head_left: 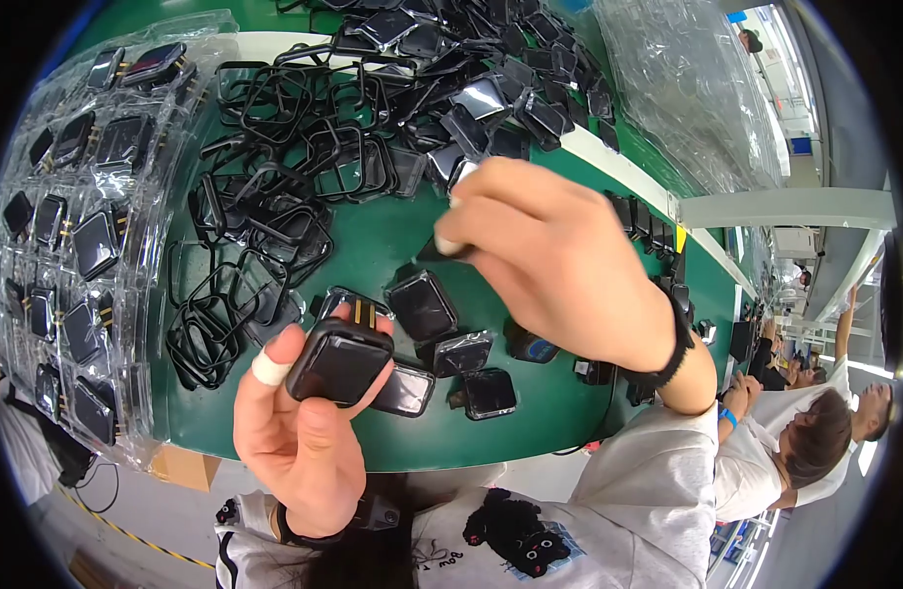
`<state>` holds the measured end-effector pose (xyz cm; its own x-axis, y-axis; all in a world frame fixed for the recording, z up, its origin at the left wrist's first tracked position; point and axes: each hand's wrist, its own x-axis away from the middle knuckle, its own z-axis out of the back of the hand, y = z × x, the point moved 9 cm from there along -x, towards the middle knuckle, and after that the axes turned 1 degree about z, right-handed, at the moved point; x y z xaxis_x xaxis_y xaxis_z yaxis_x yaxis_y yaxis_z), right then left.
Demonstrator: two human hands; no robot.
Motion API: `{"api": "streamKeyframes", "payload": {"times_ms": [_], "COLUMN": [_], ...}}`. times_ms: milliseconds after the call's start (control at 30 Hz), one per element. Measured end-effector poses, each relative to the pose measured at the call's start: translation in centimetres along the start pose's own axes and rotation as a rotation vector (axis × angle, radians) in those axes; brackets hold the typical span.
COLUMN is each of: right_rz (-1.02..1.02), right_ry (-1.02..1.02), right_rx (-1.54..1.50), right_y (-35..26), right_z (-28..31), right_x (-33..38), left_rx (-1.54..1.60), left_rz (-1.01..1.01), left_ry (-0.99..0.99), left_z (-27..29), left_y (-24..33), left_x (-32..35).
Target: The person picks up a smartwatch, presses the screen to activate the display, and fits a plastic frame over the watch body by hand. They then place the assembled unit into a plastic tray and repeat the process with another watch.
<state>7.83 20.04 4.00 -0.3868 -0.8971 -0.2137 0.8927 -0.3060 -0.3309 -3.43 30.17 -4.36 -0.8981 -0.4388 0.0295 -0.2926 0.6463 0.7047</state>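
L hand (299, 437) grips 1 black case (339, 360); R hand (549, 260) pinches small dark piece (449, 251); 4 screens (422, 305) below.

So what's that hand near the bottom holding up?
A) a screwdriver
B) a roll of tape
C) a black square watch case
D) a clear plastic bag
C: the left hand grips a black square watch case between thumb and fingers, above the green table where more black screens and empty frames lie.
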Motion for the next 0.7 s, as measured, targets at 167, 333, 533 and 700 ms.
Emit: {"api": "streamKeyframes", "payload": {"times_ms": [167, 333, 533, 700], "right_rz": [0.384, 0.451, 0.414, 0.399], "right_ry": [0.302, 0.338, 0.363, 0.401], "right_rx": [0.024, -0.032, -0.087, -0.099], "right_y": [-5.0, -6.4, -6.5, -6.1], "right_z": [4.1, 3.7, 3.9, 3.9], "right_x": [2.5, 4.3, 4.9, 4.9], "left_rx": [-0.057, 0.017, 0.026, -0.033], "left_rz": [0.034, 0.04, 0.043, 0.067], "left_ry": [-0.118, -0.188, -0.247, -0.263], "left_z": [-1.3, -2.2, -3.0, -3.2], "left_y": [-0.4, -0.8, -1.1, -1.3], "left_x": [-0.3, 0.0, 0.0, 0.0]}}
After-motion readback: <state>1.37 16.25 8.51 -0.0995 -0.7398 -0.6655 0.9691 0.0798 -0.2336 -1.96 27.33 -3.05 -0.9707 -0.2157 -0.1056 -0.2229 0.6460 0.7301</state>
